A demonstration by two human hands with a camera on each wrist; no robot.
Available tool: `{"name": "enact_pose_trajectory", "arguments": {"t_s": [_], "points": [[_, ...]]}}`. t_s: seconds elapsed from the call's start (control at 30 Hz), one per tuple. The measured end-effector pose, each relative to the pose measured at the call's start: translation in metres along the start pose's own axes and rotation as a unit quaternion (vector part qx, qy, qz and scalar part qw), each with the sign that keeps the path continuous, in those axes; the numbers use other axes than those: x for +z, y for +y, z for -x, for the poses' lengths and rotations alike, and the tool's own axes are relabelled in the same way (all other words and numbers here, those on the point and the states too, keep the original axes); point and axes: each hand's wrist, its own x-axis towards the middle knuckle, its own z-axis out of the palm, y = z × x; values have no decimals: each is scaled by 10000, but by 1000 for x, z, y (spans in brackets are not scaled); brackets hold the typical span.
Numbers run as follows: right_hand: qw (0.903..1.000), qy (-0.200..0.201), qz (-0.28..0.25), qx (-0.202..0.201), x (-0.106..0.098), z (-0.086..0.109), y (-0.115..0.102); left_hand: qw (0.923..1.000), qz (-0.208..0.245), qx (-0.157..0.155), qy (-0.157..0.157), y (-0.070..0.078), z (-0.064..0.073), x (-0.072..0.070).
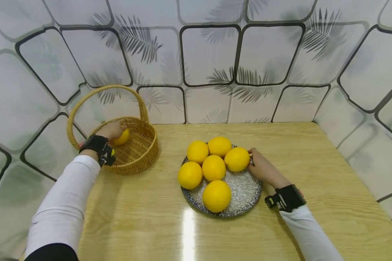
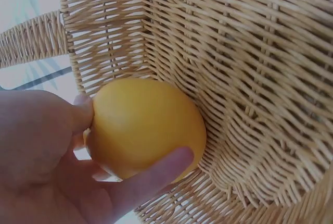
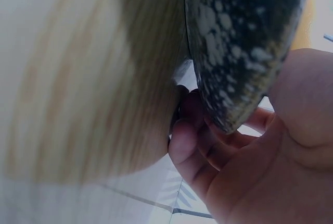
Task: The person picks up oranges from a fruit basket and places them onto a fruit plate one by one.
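Note:
In the head view, my left hand [image 1: 111, 131] reaches inside the wicker basket [image 1: 147, 156] at the left and holds a yellow fruit [image 1: 122, 139]. The left wrist view shows this smooth, rounded fruit [image 2: 145, 125] between thumb and fingers, right against the woven wall. Several more yellow fruits [image 1: 216, 196] sit on the speckled grey plate [image 1: 243, 190] with a dark rim. My right hand [image 1: 265, 167] grips the plate at its right edge, beside one fruit [image 1: 236, 159]. From the right wrist, curled fingers [image 3: 183, 140] show under the rim, near the tabletop.
Both the basket and the plate stand on a light wooden table [image 1: 169, 224]. A tall arched handle [image 1: 106, 87] rises over the basket. Behind and to the right, a patterned wall covering [image 1: 212, 105] with leaf prints borders the table.

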Motion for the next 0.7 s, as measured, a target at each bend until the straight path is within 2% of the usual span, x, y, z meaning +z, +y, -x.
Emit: {"name": "enact_pose_trajectory", "arguments": {"t_s": [0.2,0.3,0.43,0.7], "points": [[10000,-19,-30,-3,1,0,-2,9982,-298,522,-79,-2,1,-4],[10000,-17,-35,-2,1,1,0,9972,-222,681,-208,-2,3,-5],[10000,-17,-25,-14,2,1,2,9973,-83,663,-289,-1,6,-6],[10000,-34,-58,67,0,2,-3,9971,-247,712,-110,2,12,-9]]}}
